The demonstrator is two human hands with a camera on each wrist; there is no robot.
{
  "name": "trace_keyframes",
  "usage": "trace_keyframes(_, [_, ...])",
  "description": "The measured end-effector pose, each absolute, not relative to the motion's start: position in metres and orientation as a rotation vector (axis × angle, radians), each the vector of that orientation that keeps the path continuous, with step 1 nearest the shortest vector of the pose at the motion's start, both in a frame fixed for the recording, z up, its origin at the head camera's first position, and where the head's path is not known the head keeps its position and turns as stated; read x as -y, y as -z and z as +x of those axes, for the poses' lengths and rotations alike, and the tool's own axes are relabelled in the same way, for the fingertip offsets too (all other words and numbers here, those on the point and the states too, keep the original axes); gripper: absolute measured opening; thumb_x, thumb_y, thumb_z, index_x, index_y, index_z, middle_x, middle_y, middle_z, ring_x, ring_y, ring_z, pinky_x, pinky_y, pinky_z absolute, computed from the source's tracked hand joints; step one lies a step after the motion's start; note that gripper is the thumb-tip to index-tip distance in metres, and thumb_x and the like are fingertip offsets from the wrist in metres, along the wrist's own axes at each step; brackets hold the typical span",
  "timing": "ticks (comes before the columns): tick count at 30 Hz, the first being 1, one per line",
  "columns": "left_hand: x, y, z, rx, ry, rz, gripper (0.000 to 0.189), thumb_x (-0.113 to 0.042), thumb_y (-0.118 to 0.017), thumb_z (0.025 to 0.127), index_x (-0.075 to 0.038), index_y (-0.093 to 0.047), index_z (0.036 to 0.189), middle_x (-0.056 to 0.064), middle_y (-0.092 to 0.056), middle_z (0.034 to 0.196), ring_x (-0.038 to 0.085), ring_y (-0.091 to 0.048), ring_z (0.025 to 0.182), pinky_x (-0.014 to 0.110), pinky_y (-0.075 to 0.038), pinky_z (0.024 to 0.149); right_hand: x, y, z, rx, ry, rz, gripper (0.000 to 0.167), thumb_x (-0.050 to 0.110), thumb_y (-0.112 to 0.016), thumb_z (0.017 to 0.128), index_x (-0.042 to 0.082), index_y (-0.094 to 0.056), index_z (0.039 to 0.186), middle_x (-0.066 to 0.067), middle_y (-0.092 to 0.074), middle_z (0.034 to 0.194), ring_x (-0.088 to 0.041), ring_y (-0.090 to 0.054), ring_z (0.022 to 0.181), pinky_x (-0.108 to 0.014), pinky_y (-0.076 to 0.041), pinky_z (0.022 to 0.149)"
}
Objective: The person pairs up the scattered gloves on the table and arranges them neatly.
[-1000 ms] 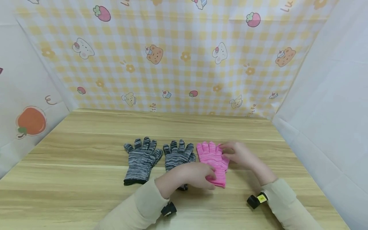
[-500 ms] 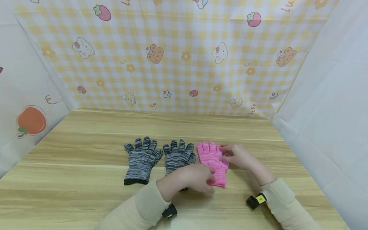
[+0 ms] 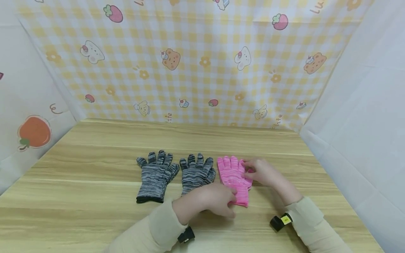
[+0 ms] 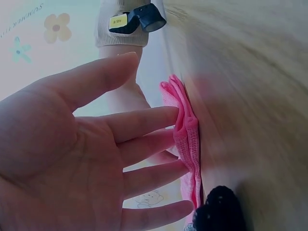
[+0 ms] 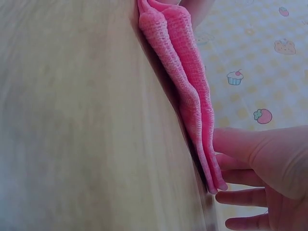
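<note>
A pair of pink knit gloves [image 3: 233,175], one laid over the other, lies flat with fingers pointing away from me. My left hand [image 3: 215,199] is at their cuff end. In the left wrist view its fingers are spread and nearly straight, fingertips right at the pink cuffs [image 4: 187,139], thumb apart. My right hand [image 3: 264,173] is on the far right side, its fingertips at the gloves' finger and thumb edge. The right wrist view has the hand's loosely extended fingers beside the two pink layers [image 5: 185,72]. Grey-and-black striped gloves [image 3: 197,175] lie partly hidden under my left forearm.
Another pair of grey-and-black striped gloves [image 3: 153,181] lies further left in the same row. All rest on a wood-grain table [image 3: 95,161]. A yellow checked cloth [image 3: 190,84] hangs behind, with white cloth [image 3: 357,116] at the sides.
My left hand has drawn slightly down towards me along the cuff end. My right hand has shifted only a little, and the gloves lie as before.
</note>
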State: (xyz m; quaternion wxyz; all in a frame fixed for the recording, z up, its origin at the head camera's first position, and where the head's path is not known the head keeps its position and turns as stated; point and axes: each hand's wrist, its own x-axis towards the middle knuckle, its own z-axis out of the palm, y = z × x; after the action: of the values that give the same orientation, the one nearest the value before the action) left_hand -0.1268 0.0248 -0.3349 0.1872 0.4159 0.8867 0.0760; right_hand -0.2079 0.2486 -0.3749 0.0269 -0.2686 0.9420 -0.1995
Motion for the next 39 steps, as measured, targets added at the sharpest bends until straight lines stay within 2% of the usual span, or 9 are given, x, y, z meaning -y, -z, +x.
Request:
trace_keyframes(9, [-0.021, 0.337, -0.130, -2.435, -0.290, 1.170, 0.048, -0.038, -0.066, 0.088, -0.012, -0.062, 0.127, -0.002, -0.045, 0.144, 0.018, -0.044, 0.129, 0.029, -0.035, 0.105, -0.248, 0.376, -0.207, -2.905, 0.656, -0.781, 0.043, 0.020, -0.075, 0.083, -0.002, -0.065, 0.118, -0.018, -0.059, 0.126, -0.018, -0.064, 0.089, -0.036, -0.054, 0.080])
trace_keyframes(12, [-0.018, 0.337, -0.133, -2.404, -0.381, 1.165, 0.048, -0.036, -0.064, 0.090, -0.009, -0.061, 0.128, 0.000, -0.049, 0.141, 0.016, -0.046, 0.127, 0.027, -0.036, 0.104, -0.248, 0.374, -0.206, -2.895, 0.687, -0.771, 0.041, 0.019, -0.074, 0.083, -0.002, -0.065, 0.117, -0.018, -0.060, 0.125, -0.023, -0.064, 0.094, -0.039, -0.053, 0.083])
trace_keyframes(15, [-0.016, 0.337, -0.137, -2.391, -0.455, 1.200, 0.041, -0.034, -0.064, 0.090, -0.008, -0.064, 0.122, -0.002, -0.062, 0.121, 0.010, -0.057, 0.109, 0.023, -0.044, 0.093, -0.248, 0.371, -0.207, -2.876, 0.757, -0.762, 0.039, 0.016, -0.073, 0.084, -0.002, -0.064, 0.118, -0.018, -0.062, 0.120, -0.031, -0.062, 0.103, -0.047, -0.049, 0.090])
trace_keyframes(19, [-0.012, 0.334, -0.139, -2.411, -0.527, 1.209, 0.035, -0.031, -0.064, 0.091, -0.008, -0.066, 0.118, -0.005, -0.065, 0.106, 0.006, -0.059, 0.096, 0.020, -0.047, 0.083, -0.247, 0.363, -0.208, -2.869, 0.829, -0.742, 0.036, 0.014, -0.070, 0.086, -0.002, -0.064, 0.118, -0.018, -0.064, 0.117, -0.038, -0.057, 0.111, -0.054, -0.044, 0.095])
trace_keyframes(21, [-0.009, 0.334, -0.139, -2.420, -0.569, 1.184, 0.037, -0.031, -0.064, 0.092, -0.008, -0.065, 0.121, -0.004, -0.066, 0.109, 0.007, -0.059, 0.099, 0.020, -0.047, 0.084, -0.244, 0.357, -0.208, -2.885, 0.825, -0.735, 0.034, 0.015, -0.069, 0.087, -0.001, -0.065, 0.117, -0.018, -0.063, 0.118, -0.039, -0.056, 0.112, -0.056, -0.043, 0.095])
trace_keyframes(25, [-0.004, 0.331, -0.141, -2.421, -0.668, 1.151, 0.035, -0.028, -0.062, 0.094, -0.007, -0.065, 0.121, -0.005, -0.068, 0.102, 0.005, -0.061, 0.091, 0.019, -0.049, 0.078, -0.239, 0.348, -0.208, -2.904, 0.829, -0.718, 0.032, 0.019, -0.068, 0.089, 0.002, -0.066, 0.117, -0.015, -0.064, 0.117, -0.038, -0.057, 0.110, -0.056, -0.046, 0.091])
trace_keyframes(31, [0.008, 0.328, -0.147, -2.466, -0.789, 1.120, 0.030, -0.027, -0.061, 0.094, -0.007, -0.068, 0.116, -0.002, -0.068, 0.109, 0.008, -0.062, 0.095, 0.020, -0.050, 0.079, -0.232, 0.339, -0.206, -2.890, 0.894, -0.717, 0.027, 0.016, -0.066, 0.091, 0.003, -0.068, 0.114, -0.014, -0.067, 0.110, -0.030, -0.062, 0.097, -0.048, -0.052, 0.083])
trace_keyframes(39, [0.034, 0.319, -0.153, -2.528, -0.928, 1.068, 0.019, -0.023, -0.059, 0.097, -0.011, -0.072, 0.103, -0.007, -0.067, 0.091, 0.003, -0.061, 0.081, 0.024, -0.051, 0.073, -0.216, 0.328, -0.203, -2.916, 0.972, -0.794, 0.023, 0.014, -0.067, 0.090, 0.005, -0.069, 0.111, -0.008, -0.069, 0.105, -0.024, -0.063, 0.095, -0.043, -0.052, 0.084])
